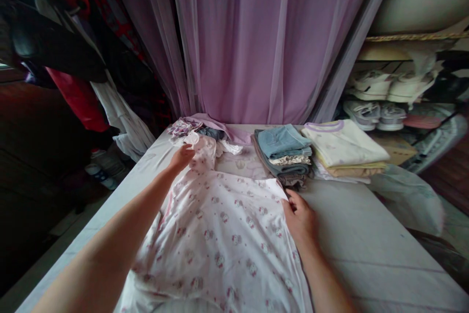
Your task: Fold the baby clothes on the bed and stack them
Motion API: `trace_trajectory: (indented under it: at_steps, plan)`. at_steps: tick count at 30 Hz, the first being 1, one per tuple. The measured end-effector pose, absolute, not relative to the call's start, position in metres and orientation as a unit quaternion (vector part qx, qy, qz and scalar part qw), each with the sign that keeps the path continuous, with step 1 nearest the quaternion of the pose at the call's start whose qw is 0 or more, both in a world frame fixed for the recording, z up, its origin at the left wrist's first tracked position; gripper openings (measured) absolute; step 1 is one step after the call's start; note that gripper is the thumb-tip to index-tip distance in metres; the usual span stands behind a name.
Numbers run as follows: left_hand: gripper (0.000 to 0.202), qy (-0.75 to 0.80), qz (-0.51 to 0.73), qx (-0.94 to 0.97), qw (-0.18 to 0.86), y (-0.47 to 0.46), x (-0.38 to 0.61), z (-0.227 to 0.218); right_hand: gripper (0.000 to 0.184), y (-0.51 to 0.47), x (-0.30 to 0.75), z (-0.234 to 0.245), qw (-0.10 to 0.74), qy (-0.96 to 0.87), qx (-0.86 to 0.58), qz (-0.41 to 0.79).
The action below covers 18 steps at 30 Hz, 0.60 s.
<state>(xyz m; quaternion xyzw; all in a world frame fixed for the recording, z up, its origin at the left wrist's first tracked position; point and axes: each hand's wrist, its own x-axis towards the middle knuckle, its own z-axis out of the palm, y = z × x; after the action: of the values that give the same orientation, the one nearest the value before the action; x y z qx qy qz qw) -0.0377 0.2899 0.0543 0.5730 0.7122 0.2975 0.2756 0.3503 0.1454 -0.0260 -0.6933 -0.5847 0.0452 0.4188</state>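
A white garment with a small pink print (223, 235) lies spread on the pale bed surface (366, 235) in front of me. My left hand (181, 157) reaches to its far left corner, fingers curled onto the cloth near the neckline. My right hand (300, 218) rests at the garment's right edge, fingers closed on the fabric's corner. Both forearms stretch out over the cloth.
Folded blue and grey clothes (284, 154) and a cream folded pile (342, 149) sit at the back right. Loose purple and white clothes (205, 132) lie at the back. A purple curtain (264, 39) hangs behind; shoes (381, 93) on shelves at right, hanging clothes (73, 59) at left.
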Motion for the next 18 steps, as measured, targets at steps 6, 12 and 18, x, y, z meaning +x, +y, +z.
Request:
trace_trajectory:
  at_steps: [6,12,18]
  plan:
    - [0.035,0.756,0.138,0.566,0.297,0.260,-0.063,0.053,0.050,0.145,0.350,-0.029,0.392,-0.590,-0.705,0.042]
    - [0.016,0.738,0.123,0.605,0.271,0.253,-0.039,0.048,0.047,0.146,0.349,-0.030,0.352,-0.599,-0.718,0.044]
    - [0.016,0.728,0.185,0.623,0.219,0.242,-0.032,0.046,0.050,0.147,0.350,-0.031,0.379,-0.590,-0.712,0.042]
